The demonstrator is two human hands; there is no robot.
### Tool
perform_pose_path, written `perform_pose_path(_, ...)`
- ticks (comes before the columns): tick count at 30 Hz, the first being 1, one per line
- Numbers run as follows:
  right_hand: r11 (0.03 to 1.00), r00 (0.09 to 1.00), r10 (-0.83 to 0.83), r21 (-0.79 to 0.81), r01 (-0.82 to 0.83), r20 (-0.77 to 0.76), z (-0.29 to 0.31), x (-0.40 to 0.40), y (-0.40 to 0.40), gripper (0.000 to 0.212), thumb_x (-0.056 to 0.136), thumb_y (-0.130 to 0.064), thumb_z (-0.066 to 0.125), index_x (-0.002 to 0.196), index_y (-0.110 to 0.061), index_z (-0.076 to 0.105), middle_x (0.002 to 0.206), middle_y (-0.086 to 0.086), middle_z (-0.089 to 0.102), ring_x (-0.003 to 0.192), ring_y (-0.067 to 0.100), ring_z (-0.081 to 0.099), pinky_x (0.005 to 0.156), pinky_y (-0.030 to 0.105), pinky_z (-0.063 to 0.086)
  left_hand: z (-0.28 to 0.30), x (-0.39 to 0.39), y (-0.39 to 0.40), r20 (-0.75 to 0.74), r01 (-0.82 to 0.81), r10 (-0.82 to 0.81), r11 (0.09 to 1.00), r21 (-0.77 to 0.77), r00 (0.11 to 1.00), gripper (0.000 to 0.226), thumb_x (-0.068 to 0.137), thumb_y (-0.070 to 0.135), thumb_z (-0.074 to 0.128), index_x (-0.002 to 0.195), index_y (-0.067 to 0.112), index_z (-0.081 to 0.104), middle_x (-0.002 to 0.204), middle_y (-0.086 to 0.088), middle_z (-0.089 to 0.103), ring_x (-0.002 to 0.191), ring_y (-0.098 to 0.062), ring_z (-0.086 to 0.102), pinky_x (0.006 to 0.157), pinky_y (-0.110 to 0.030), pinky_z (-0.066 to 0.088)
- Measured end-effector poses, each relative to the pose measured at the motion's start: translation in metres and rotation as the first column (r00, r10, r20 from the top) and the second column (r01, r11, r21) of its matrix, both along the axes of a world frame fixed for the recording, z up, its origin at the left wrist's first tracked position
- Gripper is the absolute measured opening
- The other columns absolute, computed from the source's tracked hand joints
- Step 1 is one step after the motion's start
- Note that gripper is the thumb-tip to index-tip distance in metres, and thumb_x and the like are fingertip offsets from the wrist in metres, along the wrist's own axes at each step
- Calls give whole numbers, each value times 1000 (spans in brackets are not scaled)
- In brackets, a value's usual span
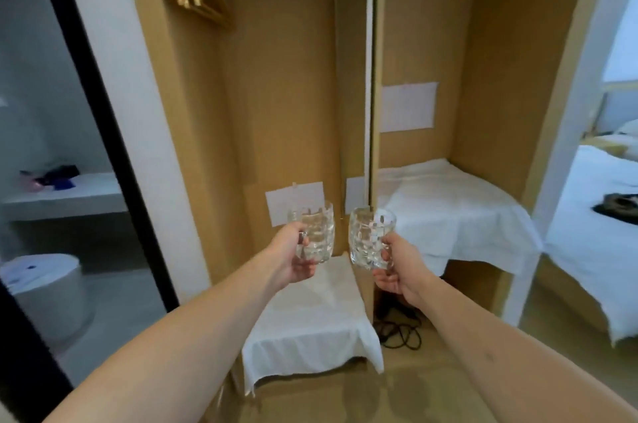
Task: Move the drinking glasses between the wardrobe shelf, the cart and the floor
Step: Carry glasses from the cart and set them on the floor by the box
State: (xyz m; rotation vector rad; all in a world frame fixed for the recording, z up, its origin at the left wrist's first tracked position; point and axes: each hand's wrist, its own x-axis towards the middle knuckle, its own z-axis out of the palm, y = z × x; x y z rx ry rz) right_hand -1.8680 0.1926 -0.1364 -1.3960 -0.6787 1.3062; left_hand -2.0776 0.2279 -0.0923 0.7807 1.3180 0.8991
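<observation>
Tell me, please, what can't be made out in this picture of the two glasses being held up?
- Head view: the cart is not in sight.
- The grip of the left hand on the left glass, and of the right hand on the right glass: the palms hide any handle.
- Blur hides whether either glass holds liquid.
- Sheets on the wardrobe: any text is too small.

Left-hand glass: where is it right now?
Head view, centre: the left-hand glass is held up in the left hand, beside the other glass, in front of the wardrobe's paper label.
</observation>
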Motion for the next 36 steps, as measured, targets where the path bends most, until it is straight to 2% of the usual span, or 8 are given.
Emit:
perform_pose_path(3,995,995,-100,-9,100,-13,-5,80,-9,25,94,-42,56,89,-18,52,91,14,51,46,17,42,47,25,42,-3,86,5,-8,90,-90,996,-1,996,31,90,36,55,67,17,47,71,-17,65,65,-28,58,65,-36,55)
perform_pose_path(8,975,975,-221,-28,221,-14,-18,204,-31,28,95,-40,58,100,-13,58,91,14,54,48,17,43,51,27,41,-17,224,4,7,239,-239,970,-43,971,33,93,38,54,68,16,48,97,-23,61,83,-33,59,77,-41,58)
perform_pose_path(10,962,964,-267,-49,267,7,-21,249,-43,31,94,-40,59,100,-10,56,87,14,51,47,17,42,51,26,40,-22,274,0,17,296,-295,953,-62,955,33,93,37,54,68,16,48,96,-21,61,83,-34,60,81,-41,59)
perform_pose_path(14,926,929,-371,-72,371,12,-25,327,-70,35,90,-43,62,96,-9,57,80,9,52,47,17,40,54,30,41,-29,359,-6,-7,383,-384,921,-67,923,33,94,39,53,71,17,48,91,-18,63,77,-31,61,70,-36,58)
perform_pose_path(19,838,844,-536,-138,528,-26,-33,408,-106,37,90,-45,64,91,-10,54,77,12,50,44,18,40,52,27,39,-41,453,-14,-43,516,-520,853,-84,853,30,94,40,53,75,18,50,90,-18,64,80,-31,59,84,-40,58)
perform_pose_path(25,700,710,-704,-174,692,-14,-47,477,-145,28,92,-39,57,89,-13,48,78,13,45,44,18,38,52,26,40,-60,557,-16,-50,672,-679,733,-111,732,29,96,43,51,85,16,52,94,-18,61,85,-33,59,81,-40,57)
perform_pose_path(29,608,623,-782,-197,769,18,-52,520,-159,30,90,-41,55,80,-15,44,70,13,45,42,17,38,50,24,40,-70,630,-13,-39,780,-785,618,-98,618,30,97,42,49,87,14,53,97,-19,61,87,-33,59,68,-36,57)
perform_pose_path(36,372,387,-921,-185,910,50,-52,594,-160,33,94,-43,53,77,-15,46,67,14,59,50,20,49,51,25,49,-72,765,9,-48,920,-929,371,-126,367,30,97,39,49,94,10,55,105,-25,63,89,-35,62,84,-42,58)
